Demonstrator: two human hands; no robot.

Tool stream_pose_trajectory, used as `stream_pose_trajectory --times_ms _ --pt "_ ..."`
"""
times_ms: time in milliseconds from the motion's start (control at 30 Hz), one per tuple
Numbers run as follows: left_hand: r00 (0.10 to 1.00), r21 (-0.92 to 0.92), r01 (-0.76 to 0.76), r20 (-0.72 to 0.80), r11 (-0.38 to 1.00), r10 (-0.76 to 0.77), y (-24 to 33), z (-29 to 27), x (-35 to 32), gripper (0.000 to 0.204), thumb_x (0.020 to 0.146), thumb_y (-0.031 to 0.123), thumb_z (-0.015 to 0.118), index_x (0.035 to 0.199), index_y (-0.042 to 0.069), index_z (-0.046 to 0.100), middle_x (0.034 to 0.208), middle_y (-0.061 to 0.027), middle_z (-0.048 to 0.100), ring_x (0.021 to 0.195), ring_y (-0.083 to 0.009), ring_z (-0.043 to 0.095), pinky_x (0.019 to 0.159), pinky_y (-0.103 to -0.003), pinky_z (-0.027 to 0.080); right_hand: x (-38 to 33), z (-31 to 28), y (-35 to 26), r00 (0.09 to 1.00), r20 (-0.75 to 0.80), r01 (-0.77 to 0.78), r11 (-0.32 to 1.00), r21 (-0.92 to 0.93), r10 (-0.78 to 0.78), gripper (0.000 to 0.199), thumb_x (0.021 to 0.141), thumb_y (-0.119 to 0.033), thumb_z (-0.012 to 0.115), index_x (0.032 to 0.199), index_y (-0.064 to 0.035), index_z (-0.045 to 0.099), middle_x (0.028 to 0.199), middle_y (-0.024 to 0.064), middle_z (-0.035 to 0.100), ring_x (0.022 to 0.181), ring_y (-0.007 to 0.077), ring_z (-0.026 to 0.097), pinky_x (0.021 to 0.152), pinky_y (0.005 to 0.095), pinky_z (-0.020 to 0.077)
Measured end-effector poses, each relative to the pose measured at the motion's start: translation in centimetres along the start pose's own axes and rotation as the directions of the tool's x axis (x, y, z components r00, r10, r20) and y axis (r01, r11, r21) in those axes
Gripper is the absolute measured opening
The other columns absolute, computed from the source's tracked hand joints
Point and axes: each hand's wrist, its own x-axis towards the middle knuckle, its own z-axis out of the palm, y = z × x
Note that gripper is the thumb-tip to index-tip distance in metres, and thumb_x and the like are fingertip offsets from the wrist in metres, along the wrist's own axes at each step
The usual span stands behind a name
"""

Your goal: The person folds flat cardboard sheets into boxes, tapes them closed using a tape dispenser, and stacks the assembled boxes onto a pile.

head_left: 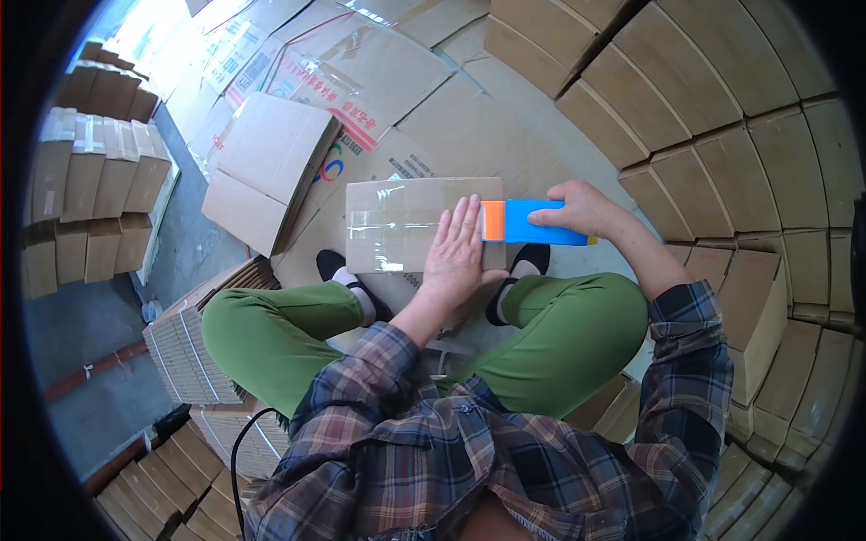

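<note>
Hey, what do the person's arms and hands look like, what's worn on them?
Both hands are bare: no gloves, rings or watch visible on the left hand or right hand. The arms wear a plaid flannel shirt in blue, brown and red, sleeves pushed up to leave the forearms uncovered.

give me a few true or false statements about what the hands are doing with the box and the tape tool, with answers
1. The left hand lies flat on the small cardboard box. True.
2. The right hand holds a red pair of scissors. False: it grips a blue tape dispenser with an orange end.
3. Clear tape already runs along the top of the box. True.
4. The box is standing open with its flaps up. False: its flaps are down and taped.
5. The person wears green trousers. True.
</note>
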Motion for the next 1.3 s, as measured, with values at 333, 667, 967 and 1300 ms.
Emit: stream_pose_trajectory --times_ms 333,667,967,1300 --pt "1.0 0.007 0.013 -0.024 1.0 -0.013 -0.4 0.6 -0.5 0.111 0.069 0.07 0.062 0.146 -0.002 0.026 0.155 -0.0154 0.021 0.146 -0.0276 0.015 0.118 -0.043 0.013 -4.9 -2.9 5.9 0.999 -0.041 0.008 0.987 0.159 -0.002 0.051 0.072 -0.044 0.072 0.092 0.0023 0.069 0.079 0.013 0.066 0.072 0.0194 0.062 0.066 0.0329 0.0493" --pt "1.0 0.021 0.007 -0.012 1.0 -0.007 -0.2 0.7 -0.1 0.112 0.068 0.07 0.062 0.146 -0.002 0.026 0.155 -0.0153 0.021 0.146 -0.0278 0.015 0.118 -0.043 0.014 -1.5 0.8 9.9 0.994 -0.046 -0.089 0.976 0.2 0.1 0.052 0.071 -0.045 0.072 0.095 0.0015 0.07 0.084 0.0163 0.068 0.077 0.0227 0.065 0.071 0.0346 0.0516" --pt "1.0 0.06 0.0 -0.003 0.998 0.0 0.1 0.7 0.1 0.113 0.069 0.074 0.057 0.145 -0.004 0.026 0.154 -0.0171 0.023 0.145 -0.0288 0.016 0.117 -0.044 0.013 3.9 3.3 6.7 0.998 -0.029 -0.06 0.998 -0.026 0.06 0.059 0.069 -0.053 0.07 0.092 0.001 0.071 0.085 0.0222 0.067 0.079 0.0316 0.066 0.073 0.0389 0.0523" --pt "1.0 -0.041 -0.001 -0.011 0.999 0.001 0.3 0.3 0.1 0.094 0.071 0.063 0.066 0.145 0.013 0.036 0.154 -0.0174 0.022 0.144 -0.0315 0.018 0.116 -0.047 0.016 7.6 5.9 -1.8 0.973 0.181 -0.028 0.856 -0.517 0.141 0.04 0.078 -0.03 0.06 0.109 -0.006 0.069 0.117 0.0164 0.065 0.109 0.0303 0.062 0.092 0.0405 0.05"
